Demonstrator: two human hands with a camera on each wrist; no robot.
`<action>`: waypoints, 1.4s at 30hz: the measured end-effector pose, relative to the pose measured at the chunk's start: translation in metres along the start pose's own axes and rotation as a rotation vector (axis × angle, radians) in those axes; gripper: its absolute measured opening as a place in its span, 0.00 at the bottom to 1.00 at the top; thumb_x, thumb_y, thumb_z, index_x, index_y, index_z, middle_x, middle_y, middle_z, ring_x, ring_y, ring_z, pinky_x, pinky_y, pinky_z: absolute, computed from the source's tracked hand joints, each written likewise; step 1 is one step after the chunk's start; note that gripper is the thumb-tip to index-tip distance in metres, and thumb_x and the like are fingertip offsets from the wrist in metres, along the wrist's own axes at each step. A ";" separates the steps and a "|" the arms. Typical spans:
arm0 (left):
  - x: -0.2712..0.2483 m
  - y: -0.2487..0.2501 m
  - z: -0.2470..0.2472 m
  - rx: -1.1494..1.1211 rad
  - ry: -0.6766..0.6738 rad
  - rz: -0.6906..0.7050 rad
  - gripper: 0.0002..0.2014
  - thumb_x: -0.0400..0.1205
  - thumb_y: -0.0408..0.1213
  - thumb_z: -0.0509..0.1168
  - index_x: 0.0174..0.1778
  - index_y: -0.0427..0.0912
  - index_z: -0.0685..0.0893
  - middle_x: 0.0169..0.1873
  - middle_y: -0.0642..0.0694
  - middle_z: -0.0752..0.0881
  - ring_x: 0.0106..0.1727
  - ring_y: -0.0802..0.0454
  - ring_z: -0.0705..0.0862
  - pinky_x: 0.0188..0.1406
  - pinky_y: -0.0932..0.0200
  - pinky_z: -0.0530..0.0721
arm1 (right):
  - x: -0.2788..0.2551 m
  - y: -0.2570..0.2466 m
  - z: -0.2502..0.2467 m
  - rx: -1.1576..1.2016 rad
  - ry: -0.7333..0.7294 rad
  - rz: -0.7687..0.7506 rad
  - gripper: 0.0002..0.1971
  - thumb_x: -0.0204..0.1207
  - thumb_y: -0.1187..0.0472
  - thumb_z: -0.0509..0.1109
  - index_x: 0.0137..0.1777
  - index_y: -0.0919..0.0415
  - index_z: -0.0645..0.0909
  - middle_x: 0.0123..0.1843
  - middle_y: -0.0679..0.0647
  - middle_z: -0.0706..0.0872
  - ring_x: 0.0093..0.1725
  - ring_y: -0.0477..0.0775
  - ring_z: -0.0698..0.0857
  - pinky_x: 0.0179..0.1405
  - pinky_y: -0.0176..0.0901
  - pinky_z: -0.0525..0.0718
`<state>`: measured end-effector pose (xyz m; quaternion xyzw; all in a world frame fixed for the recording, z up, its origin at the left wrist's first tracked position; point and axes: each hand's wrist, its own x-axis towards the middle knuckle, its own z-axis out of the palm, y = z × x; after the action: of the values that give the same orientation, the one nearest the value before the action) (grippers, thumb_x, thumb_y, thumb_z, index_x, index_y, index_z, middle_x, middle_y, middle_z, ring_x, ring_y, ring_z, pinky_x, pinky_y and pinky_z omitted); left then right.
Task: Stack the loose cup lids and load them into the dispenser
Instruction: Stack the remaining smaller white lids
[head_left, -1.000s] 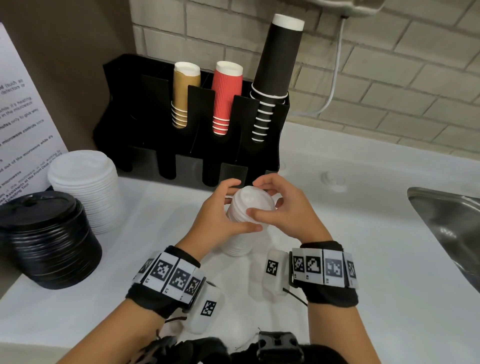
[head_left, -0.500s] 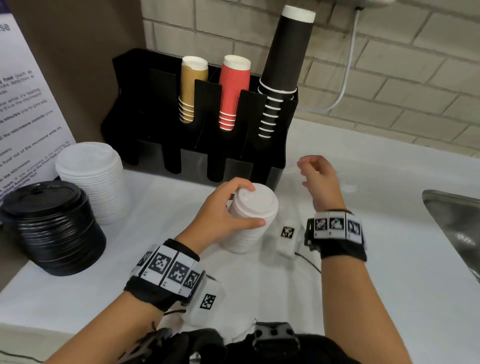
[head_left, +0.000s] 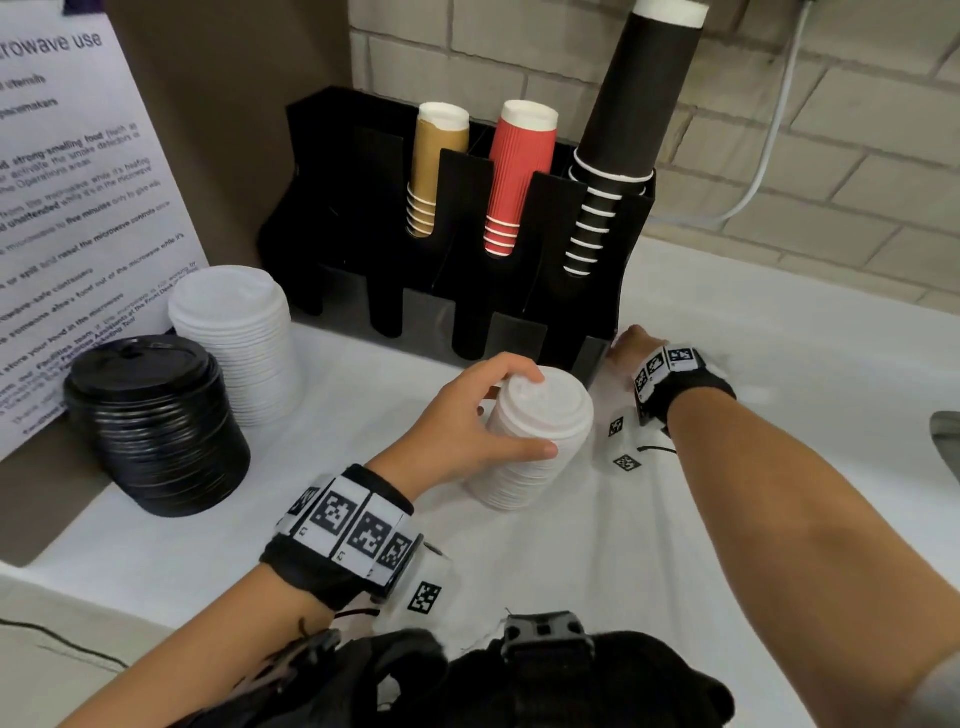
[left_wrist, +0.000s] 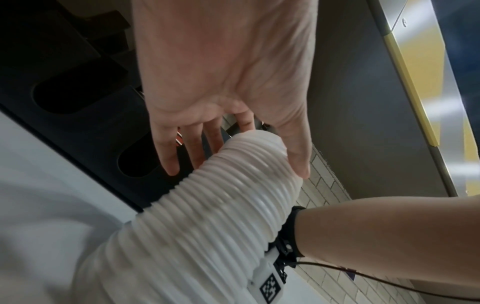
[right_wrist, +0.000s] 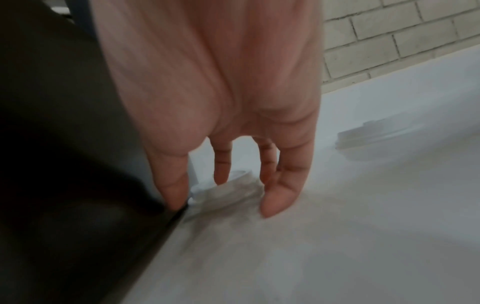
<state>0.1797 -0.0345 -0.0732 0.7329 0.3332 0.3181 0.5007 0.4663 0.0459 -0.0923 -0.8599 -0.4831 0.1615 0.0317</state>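
Stacking is partly done, by our judgement: our left hand (head_left: 467, 415) curls thumb and fingers round the top of a tall stack of white lids (head_left: 530, 447) standing on the counter (head_left: 779, 519) just in front of the black dispenser (head_left: 467, 249). Our right hand (right_wrist: 221, 123), fingers apart and pointing down, holds nothing and reaches for a loose lid (right_wrist: 233, 189) lying against the dispenser's right corner; another lid (right_wrist: 376, 135) lies further off. Loading is still to do; nothing shows lids in the dispenser.
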 end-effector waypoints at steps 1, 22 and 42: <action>0.000 0.000 0.000 0.001 -0.001 0.002 0.26 0.69 0.41 0.82 0.59 0.55 0.79 0.62 0.62 0.80 0.64 0.61 0.77 0.68 0.54 0.78 | -0.001 0.000 0.000 0.013 -0.002 0.030 0.29 0.74 0.44 0.68 0.69 0.59 0.73 0.66 0.66 0.78 0.63 0.70 0.80 0.62 0.59 0.81; 0.005 -0.003 0.003 -0.007 0.027 -0.013 0.37 0.65 0.42 0.84 0.66 0.60 0.72 0.61 0.63 0.78 0.63 0.63 0.77 0.61 0.62 0.77 | -0.078 0.014 -0.032 1.158 0.220 0.042 0.34 0.62 0.36 0.67 0.62 0.58 0.77 0.57 0.51 0.80 0.60 0.54 0.81 0.38 0.40 0.82; 0.002 -0.008 0.015 -0.001 0.095 -0.005 0.47 0.65 0.39 0.84 0.76 0.56 0.64 0.61 0.67 0.75 0.63 0.70 0.75 0.55 0.75 0.73 | -0.183 -0.018 -0.005 0.773 0.055 -0.539 0.25 0.67 0.58 0.81 0.57 0.33 0.78 0.61 0.41 0.79 0.57 0.31 0.78 0.53 0.31 0.77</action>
<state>0.1911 -0.0385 -0.0845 0.7157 0.3582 0.3514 0.4857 0.3652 -0.0974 -0.0384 -0.6330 -0.5925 0.2929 0.4030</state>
